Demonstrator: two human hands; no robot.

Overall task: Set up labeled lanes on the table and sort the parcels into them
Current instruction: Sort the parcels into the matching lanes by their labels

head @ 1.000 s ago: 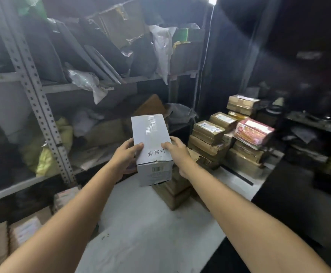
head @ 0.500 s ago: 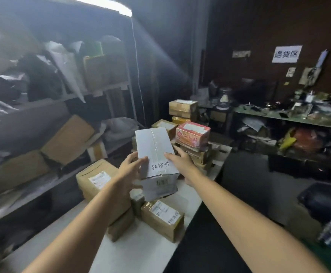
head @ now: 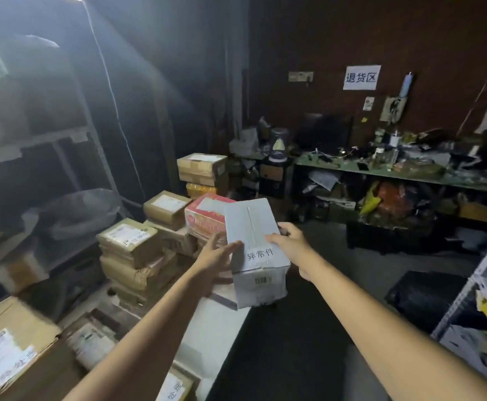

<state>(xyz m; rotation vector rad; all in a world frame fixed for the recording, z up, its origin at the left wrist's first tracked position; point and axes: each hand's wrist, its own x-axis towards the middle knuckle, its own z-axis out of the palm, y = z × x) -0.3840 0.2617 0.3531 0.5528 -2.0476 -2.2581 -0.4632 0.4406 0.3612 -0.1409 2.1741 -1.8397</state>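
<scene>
One white box sits between two bare hands, held in the air over the far end of the pale table, tilted, just in front of one pink-and-red carton. The box is a smooth, grey-white oblong with one glossy tape seam down its top, three printed characters near its close end and one barcode on the end face. The left hand grasps its left edge, thumb laid on top and fingers along the side. The right hand grasps the right edge the same way, fingers curled round it. Left of the pink carton stands a stack of brown parcels made of creased, taped cardboard, the top one bearing a white label. One larger brown carton lies at the near left. On the dark wall hangs one white paper sign with three characters.
</scene>
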